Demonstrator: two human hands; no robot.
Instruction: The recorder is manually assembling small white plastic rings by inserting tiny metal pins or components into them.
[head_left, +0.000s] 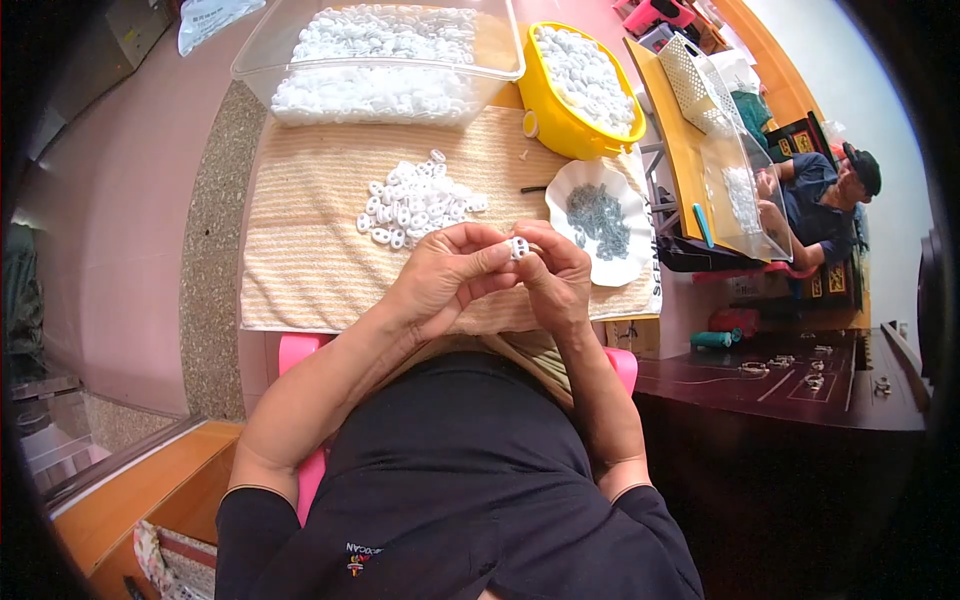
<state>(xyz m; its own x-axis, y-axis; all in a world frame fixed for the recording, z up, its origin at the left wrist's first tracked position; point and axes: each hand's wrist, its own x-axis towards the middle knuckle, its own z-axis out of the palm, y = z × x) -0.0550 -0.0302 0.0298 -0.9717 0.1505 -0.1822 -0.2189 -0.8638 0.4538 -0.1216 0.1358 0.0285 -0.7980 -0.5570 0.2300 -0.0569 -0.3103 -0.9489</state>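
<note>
Between my two hands is a small white oval plastic piece with dark openings (519, 248). The thumb and fingers of my left hand (455, 270) pinch it from the left. My right hand (556, 275) is closed at its other side, with the fingertips touching it; whether a second part is in those fingers I cannot make out. Just beyond my hands lies a loose pile of similar white oval pieces (415, 203) on a striped towel (310, 220). To the right, a white scalloped dish (625, 268) holds many small grey translucent pieces (597, 222).
At the back stand a clear plastic bin (500, 50) and a yellow tub (540, 100), both full of white pieces. A short black stick (533, 189) lies by the dish. Another person (815, 195) sits at a side table (665, 90) on the right. A dark cabinet top (720, 380) is nearer.
</note>
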